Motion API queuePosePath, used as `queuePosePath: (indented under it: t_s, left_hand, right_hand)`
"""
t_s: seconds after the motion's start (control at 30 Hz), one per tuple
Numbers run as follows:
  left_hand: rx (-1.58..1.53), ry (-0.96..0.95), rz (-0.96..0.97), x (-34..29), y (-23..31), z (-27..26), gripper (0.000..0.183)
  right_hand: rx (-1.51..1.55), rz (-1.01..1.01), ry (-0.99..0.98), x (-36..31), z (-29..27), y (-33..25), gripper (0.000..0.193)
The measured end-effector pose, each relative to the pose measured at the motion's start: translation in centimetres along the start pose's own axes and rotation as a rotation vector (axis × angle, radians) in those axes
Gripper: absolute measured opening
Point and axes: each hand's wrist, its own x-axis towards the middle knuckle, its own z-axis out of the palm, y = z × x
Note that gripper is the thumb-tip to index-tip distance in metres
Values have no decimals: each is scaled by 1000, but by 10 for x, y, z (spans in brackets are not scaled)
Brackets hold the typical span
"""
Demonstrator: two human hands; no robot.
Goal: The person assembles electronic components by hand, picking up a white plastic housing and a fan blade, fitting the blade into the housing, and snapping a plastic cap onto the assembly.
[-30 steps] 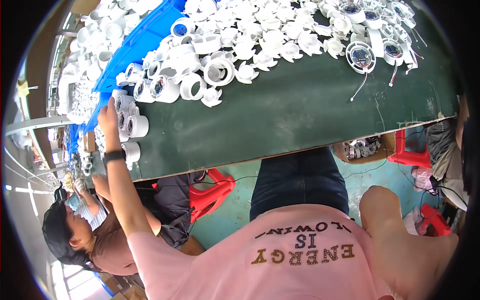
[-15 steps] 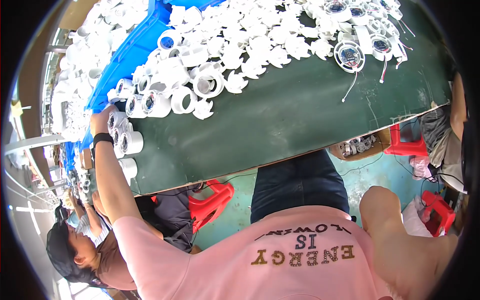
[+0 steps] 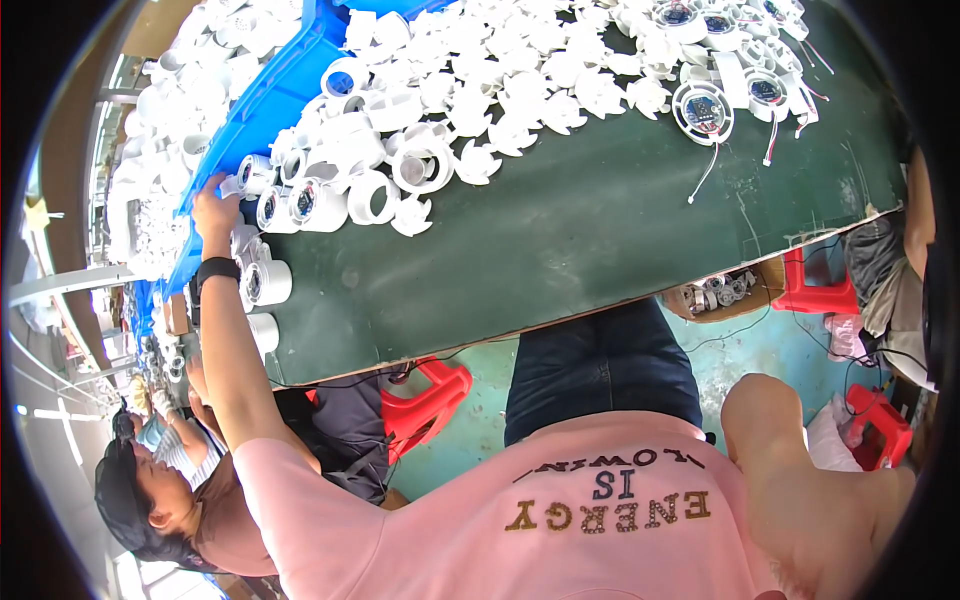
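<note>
My left hand (image 3: pixel 215 209) reaches to the far left of the table, beside the rim of a blue bin (image 3: pixel 262 112). Its fingers are bent in against a small white plastic part (image 3: pixel 230 187), mostly hidden by the fingers. Right of it lie white ring housings, one with a circuit board inside (image 3: pixel 306 204). Below the hand, by my wrist, stand several white cylindrical housings (image 3: pixel 268 284). My right arm (image 3: pixel 765 420) is folded at the right, and its hand is out of view.
White plastic parts (image 3: pixel 520 90) cover the back of the green table (image 3: pixel 500 250). Round circuit-board units with wires (image 3: pixel 703 112) lie at the back right. A box of parts (image 3: pixel 715 295) and red stools (image 3: pixel 430 405) stand below the front edge. A person in a cap (image 3: pixel 150 490) is at left.
My left hand has moved farther forward, from beside the cylindrical housings to the small white part near the bin. The right arm stays folded.
</note>
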Motion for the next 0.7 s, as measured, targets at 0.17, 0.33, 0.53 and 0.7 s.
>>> queuePosePath:
  t_s: [0.17,0.33,0.53,0.7]
  left_hand:
    - [97,-67,-23,-8,-1,-1,39]
    - [88,-73,-37,-15,2,-49,42]
    - [-839,-158,105,-49,108,-103,43]
    - [-204,-134,206,-11,38,-45,43]
  right_hand:
    - [-7,-14,-5,-1,0,-3,46]
    - [15,-21,8,5,-3,4,46]
    - [-21,-34,27,-1,4,0,44]
    - [-33,-41,44,-5,14,-3,42]
